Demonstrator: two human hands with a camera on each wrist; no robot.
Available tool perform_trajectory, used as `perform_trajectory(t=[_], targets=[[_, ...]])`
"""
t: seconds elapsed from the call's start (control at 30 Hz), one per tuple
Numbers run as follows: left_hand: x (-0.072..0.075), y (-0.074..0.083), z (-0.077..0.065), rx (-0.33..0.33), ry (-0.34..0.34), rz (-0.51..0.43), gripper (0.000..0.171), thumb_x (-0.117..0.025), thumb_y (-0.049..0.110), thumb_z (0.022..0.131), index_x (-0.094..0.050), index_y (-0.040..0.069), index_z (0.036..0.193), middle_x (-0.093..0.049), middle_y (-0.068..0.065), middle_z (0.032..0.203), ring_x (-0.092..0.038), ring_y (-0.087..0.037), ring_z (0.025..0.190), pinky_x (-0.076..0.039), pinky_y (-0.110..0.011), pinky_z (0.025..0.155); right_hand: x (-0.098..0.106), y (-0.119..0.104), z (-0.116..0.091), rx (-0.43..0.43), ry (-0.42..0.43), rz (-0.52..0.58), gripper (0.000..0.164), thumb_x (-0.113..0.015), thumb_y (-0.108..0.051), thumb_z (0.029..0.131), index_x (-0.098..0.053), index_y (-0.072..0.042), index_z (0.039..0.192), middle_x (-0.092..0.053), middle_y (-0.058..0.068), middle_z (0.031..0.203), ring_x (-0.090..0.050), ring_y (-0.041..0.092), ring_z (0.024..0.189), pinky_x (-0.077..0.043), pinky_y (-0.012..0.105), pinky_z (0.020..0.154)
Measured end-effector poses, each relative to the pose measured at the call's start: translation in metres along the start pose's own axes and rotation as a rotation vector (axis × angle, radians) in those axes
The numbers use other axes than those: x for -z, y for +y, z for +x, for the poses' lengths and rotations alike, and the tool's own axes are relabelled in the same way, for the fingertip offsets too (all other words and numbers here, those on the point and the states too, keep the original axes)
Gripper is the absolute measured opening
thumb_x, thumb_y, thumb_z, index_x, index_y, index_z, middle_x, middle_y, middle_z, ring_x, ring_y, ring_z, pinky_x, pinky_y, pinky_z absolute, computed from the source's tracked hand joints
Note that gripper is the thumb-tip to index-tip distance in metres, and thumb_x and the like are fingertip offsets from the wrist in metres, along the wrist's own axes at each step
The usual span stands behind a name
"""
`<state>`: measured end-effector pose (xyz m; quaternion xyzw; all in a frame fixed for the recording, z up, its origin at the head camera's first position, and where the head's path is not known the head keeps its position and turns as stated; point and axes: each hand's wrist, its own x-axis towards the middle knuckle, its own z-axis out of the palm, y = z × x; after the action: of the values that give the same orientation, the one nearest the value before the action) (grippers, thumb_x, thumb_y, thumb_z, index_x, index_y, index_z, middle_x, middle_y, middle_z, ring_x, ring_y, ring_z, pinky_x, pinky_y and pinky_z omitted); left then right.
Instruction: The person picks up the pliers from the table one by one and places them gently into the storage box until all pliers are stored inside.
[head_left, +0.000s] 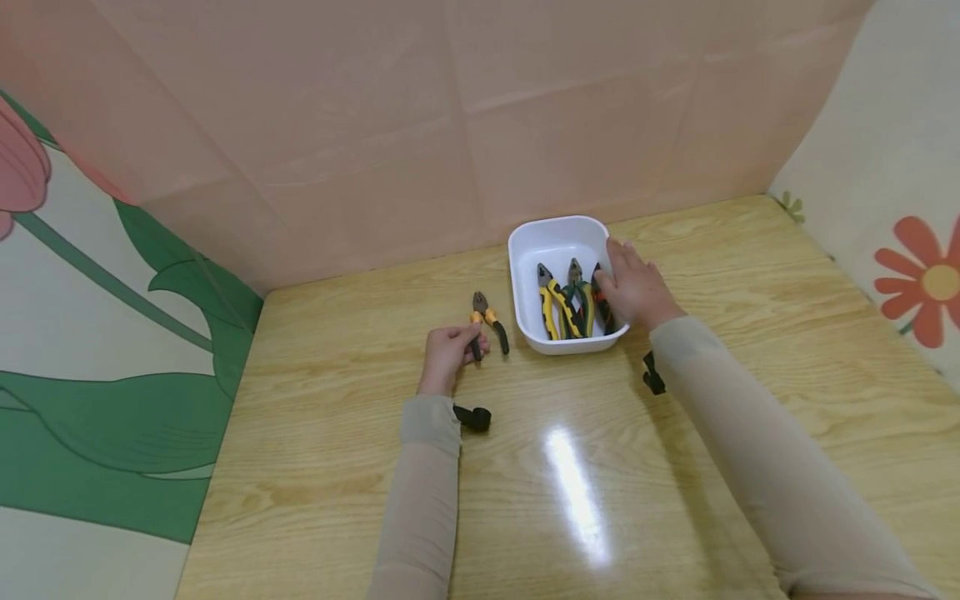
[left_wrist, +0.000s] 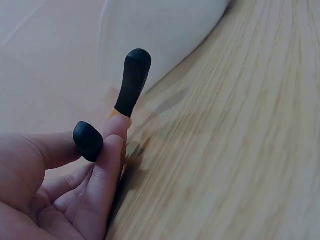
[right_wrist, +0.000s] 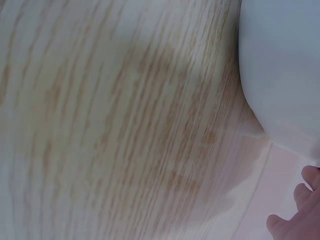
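Observation:
In the head view, my left hand (head_left: 447, 350) pinches one handle of a pair of pliers (head_left: 500, 330) with black and orange grips, jaws pointing away from me. Up close, that handle's black end (left_wrist: 87, 141) sits between thumb and fingers, and the other handle (left_wrist: 134, 80) stands out past a fingertip. My right hand (head_left: 637, 287) holds the right rim of a white plastic tub (head_left: 551, 233), thumb over the edge and fingers draped outside. Inside lie yellow-and-black pliers (head_left: 558, 304), green-and-yellow pliers (head_left: 587, 304) and dark-handled pliers (head_left: 604, 304), the last partly covered by the right hand.
The tub stands on a wood-grain table (head_left: 322, 467) near its back edge, in front of a pink cloth backdrop (head_left: 360, 167). Black straps (head_left: 474, 418) hang at both wrists. Painted walls flank the table, with a red flower (head_left: 930, 283) on the right.

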<state>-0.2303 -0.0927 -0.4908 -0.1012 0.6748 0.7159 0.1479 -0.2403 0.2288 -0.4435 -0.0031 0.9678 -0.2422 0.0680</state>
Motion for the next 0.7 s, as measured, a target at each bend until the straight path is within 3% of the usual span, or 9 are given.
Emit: perform_trajectory(t=[0.7], targets=[[0.0011,-0.0013,-0.0009,-0.029,-0.011,-0.033,0.028,-0.068,0.013,0.099,-0.071,-0.012,0.11,-0.074,-0.014,0.088,-0.073,-0.015,0.074,-0.061,-0.028,0.073,0.0008,-0.0019,-0.003,-0.009,-0.008,0.014,0.073,-0.024,-0.046,0.109,0.009,-0.006,0.161,0.001,0.024,0.167,0.006,0.039,0.154,0.002,0.062,0.12]])
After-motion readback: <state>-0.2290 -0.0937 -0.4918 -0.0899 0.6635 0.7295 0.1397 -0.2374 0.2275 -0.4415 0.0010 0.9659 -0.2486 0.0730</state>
